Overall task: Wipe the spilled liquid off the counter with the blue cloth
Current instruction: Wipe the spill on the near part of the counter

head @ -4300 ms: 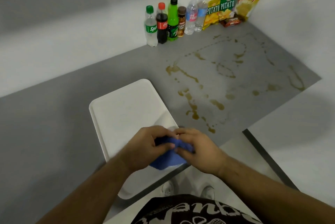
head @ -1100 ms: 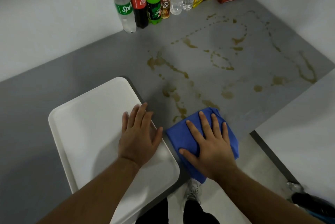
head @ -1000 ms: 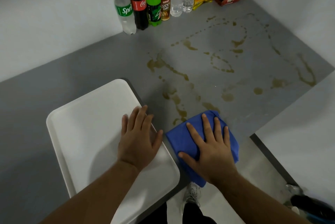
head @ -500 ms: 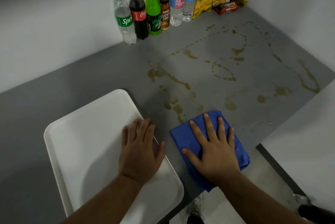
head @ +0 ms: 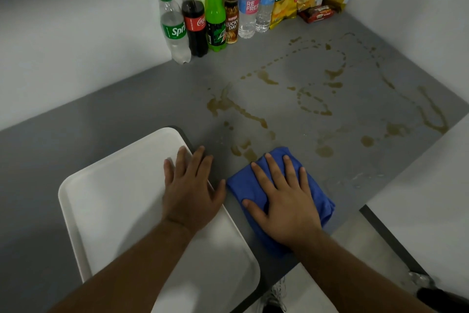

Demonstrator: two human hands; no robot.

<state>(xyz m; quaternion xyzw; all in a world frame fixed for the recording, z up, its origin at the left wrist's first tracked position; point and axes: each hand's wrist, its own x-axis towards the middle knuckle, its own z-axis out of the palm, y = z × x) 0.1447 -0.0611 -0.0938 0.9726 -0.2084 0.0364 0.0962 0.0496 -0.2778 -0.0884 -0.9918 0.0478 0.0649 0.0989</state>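
Beneath the flat right grip [head: 286,206] lies the blue cloth [head: 321,200].

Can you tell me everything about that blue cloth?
The blue cloth looks like soft fabric, bunched into a rumpled pad. It lies on the grey counter near the front edge, just right of the white tray. The right hand presses down on it with straight, spread fingers, covering its middle. Its far edge meets the nearest brown patch of spilled liquid.
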